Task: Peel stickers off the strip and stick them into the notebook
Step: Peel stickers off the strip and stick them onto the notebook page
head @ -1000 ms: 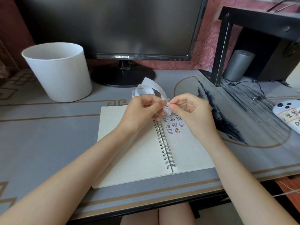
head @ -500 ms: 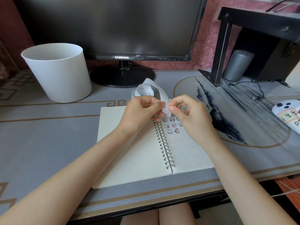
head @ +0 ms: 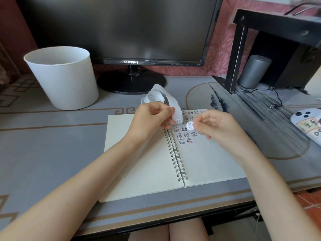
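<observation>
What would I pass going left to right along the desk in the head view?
In order: white bin → left hand gripping the sticker strip → peeled sticker → right hand pinching it → grey cylinder → phone.

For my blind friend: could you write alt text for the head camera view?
The right hand pinches a small round white sticker over the open spiral-bound notebook, while the left hand holds the curled white backing strip. Its page holds cartoon stickers.
</observation>
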